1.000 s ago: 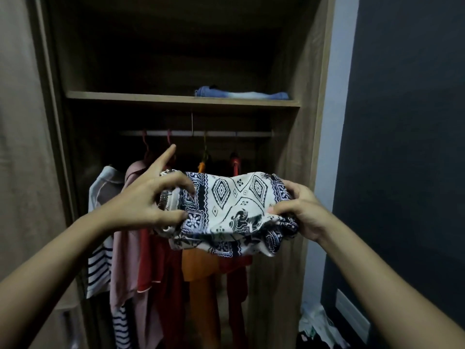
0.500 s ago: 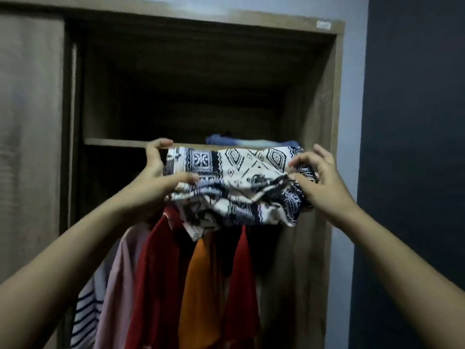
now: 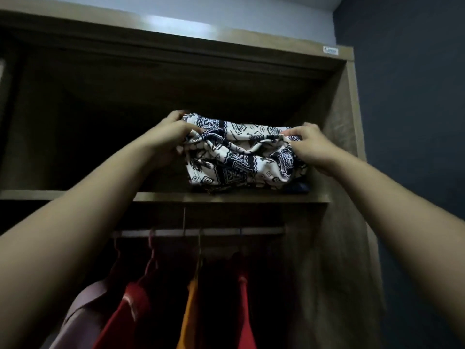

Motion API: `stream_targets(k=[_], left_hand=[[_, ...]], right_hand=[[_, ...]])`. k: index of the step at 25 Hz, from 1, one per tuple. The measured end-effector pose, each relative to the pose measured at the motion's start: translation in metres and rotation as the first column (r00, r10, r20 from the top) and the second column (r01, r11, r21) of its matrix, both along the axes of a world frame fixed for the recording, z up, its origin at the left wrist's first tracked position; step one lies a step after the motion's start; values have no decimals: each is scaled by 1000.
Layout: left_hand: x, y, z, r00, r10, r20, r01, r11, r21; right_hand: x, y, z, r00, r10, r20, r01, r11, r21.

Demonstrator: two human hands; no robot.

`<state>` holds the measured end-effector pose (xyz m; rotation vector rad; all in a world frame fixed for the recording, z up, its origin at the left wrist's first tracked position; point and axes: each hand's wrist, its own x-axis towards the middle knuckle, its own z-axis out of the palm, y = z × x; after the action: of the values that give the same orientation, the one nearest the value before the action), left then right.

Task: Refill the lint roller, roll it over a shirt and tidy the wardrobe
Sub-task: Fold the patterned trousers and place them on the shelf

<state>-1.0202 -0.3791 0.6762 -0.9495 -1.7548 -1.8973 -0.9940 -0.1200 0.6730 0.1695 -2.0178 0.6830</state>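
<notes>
A folded white cloth with a dark blue print (image 3: 236,157) sits on the upper shelf (image 3: 163,196) of the wooden wardrobe, at the right end, on top of a blue garment (image 3: 300,187) that barely shows. My left hand (image 3: 168,139) grips the cloth's left end. My right hand (image 3: 310,146) grips its right end. Both arms reach up from below. No lint roller is in view.
Under the shelf a rail (image 3: 201,232) carries several hangers with a mauve, a red (image 3: 123,308) and an orange garment (image 3: 190,311). The wardrobe's side panel (image 3: 344,197) stands right of the cloth, with a dark wall beyond. The shelf's left part is dark.
Both hands have lifted the patterned cloth from in front of the hanging clothes up onto the upper shelf, over the blue garment. The view has tilted upward.
</notes>
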Motion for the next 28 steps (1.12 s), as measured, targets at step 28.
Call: stream_targets(k=[28], left_hand=[[-69, 28, 7, 545, 64, -836, -838, 93, -538]], right_hand=[[-16, 16, -3, 792, -539, 286, 252, 716, 651]])
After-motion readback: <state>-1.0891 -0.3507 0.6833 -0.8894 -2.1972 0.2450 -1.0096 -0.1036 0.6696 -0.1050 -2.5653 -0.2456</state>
